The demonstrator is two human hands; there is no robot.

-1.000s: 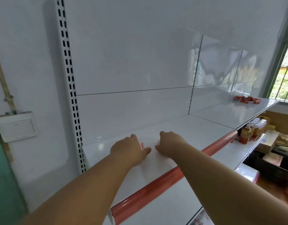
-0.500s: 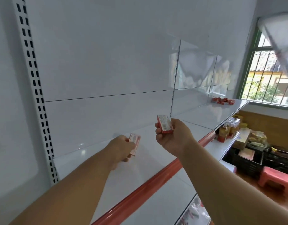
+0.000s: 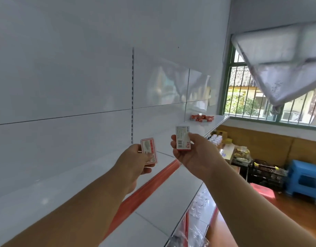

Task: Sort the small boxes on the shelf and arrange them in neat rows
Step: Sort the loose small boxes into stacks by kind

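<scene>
My left hand pinches a small red-and-white box, held upright above the white shelf. My right hand grips a second small box, its barcode side facing me, a little higher and to the right. Both boxes are in the air, clear of the shelf top. A cluster of several small red boxes lies far along the same shelf near the window. The shelf's front edge carries a red strip.
A lower white shelf juts out below, with clear plastic packets at its edge and bottles further along. A blue stool, black crates and a barred window with a hanging cloth are at right.
Both hands lifted off the shelf, each with a small box, and carried them up and rightward. The view swung right toward the window.
</scene>
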